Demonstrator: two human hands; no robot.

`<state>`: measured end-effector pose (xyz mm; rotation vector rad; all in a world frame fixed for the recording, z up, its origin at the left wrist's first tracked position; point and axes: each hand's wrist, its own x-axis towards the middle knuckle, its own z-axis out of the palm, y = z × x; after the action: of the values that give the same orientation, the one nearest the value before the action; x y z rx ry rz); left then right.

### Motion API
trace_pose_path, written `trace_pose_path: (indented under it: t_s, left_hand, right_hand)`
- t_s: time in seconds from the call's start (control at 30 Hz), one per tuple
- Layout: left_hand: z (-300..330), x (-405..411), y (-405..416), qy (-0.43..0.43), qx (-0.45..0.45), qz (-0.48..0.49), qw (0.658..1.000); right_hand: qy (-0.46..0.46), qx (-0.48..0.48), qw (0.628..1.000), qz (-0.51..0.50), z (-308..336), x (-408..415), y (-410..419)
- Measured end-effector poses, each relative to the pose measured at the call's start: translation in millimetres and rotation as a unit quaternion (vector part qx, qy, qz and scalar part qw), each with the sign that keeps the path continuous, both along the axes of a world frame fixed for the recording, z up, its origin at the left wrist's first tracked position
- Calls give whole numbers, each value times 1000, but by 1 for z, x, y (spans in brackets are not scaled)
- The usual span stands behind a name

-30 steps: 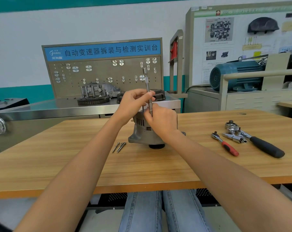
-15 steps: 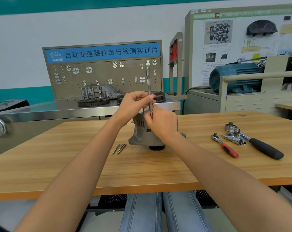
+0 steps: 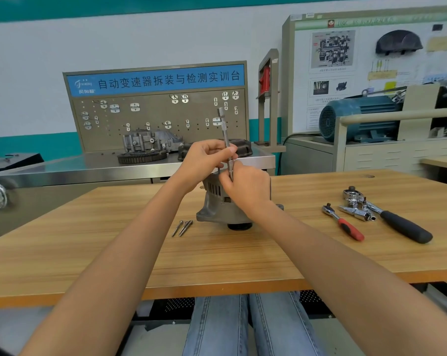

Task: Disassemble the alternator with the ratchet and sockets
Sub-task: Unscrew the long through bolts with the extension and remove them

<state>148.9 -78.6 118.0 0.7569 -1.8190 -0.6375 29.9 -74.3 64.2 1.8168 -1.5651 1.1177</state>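
Both forearms are showing bare from the lower frame edge to the wrists; no sleeve fabric is appearing anywhere along them. The left hand (image 3: pixel 204 161) and the right hand (image 3: pixel 248 187) are showing bare as well, with no glove, ring, watch or strap visible on the surfaces facing the camera. Below the tabletop (image 3: pixel 89 253) edge, the legs are wearing light blue denim jeans (image 3: pixel 243 327). A stitched seam is running lengthwise down each trouser leg, and the fabric is showing a faded wash.
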Motion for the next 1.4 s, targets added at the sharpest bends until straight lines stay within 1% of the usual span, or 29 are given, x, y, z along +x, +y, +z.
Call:
trace_pose_path:
  t_s: [0.23, 0.4, 0.57, 0.7, 1.0, 1.2, 1.3, 1.4]
  left_hand:
    - [2, -6, -1, 5, -3, 17, 1000]
    - [2, -3, 1, -20, 9, -12, 1000]
    - [3, 0, 1, -13, 11, -12, 1000]
    - [2, -3, -1, 14, 11, -1, 1000]
    - [3, 0, -1, -19, 17, -13, 1000]
    - [2, -2, -2, 15, 19, 11, 1000]
    - [1, -4, -3, 7, 16, 19, 1000]
    - [2, -4, -2, 0, 22, 5, 1000]
  right_hand:
    - [-8, -9, 1000, 7, -1, -1, -1]
    - [3, -10, 1000, -6, 0, -1, 0]
    - [7, 8, 1000, -3, 2, 0, 2]
    - [-2, 6, 1000, -2, 1, 0, 2]
    - [-13, 7, 1000, 9, 2, 0, 1]
    - [-15, 18, 1000, 16, 3, 0, 2]
    - [-9, 15, 1000, 9, 2, -1, 1]
    - [-16, 2, 1000, 8, 0, -1, 0]
